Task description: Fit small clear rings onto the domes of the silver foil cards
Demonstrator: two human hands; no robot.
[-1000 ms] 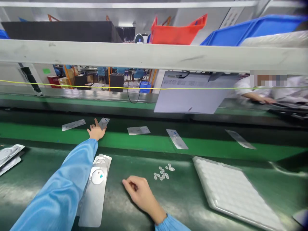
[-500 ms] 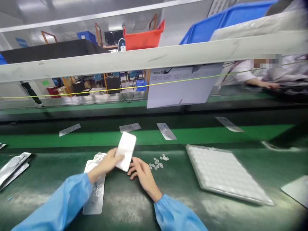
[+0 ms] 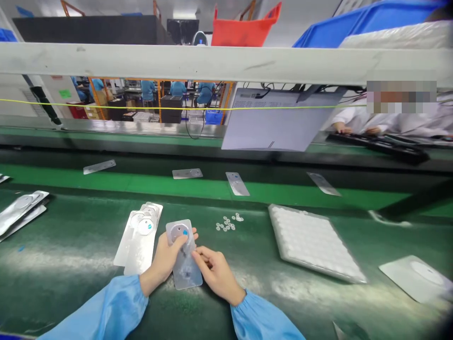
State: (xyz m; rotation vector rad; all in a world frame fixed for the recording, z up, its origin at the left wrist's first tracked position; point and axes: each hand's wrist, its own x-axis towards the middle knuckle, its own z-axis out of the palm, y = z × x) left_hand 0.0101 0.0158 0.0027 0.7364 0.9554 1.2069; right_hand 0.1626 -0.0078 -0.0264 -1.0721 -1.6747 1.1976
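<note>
My left hand (image 3: 164, 261) grips a silvery flat plate (image 3: 183, 257) with a round disc and a blue dot near its top, held over the dark green bench. My right hand (image 3: 215, 274) has its fingers pinched on the plate's lower middle. Just left of the hands lies a small stack of like plates (image 3: 138, 237). A cluster of several small clear rings (image 3: 227, 223) lies beyond my right hand.
A white dimpled tray (image 3: 313, 241) lies to the right, with another plate (image 3: 414, 276) at far right. Several plates (image 3: 237, 183) ride on the green conveyor belt behind. More plates (image 3: 19, 213) sit at far left. A person in white works at the back right.
My left hand took a plate off the conveyor, drew it back to the bench and turned it face up. My right hand closed on it.
</note>
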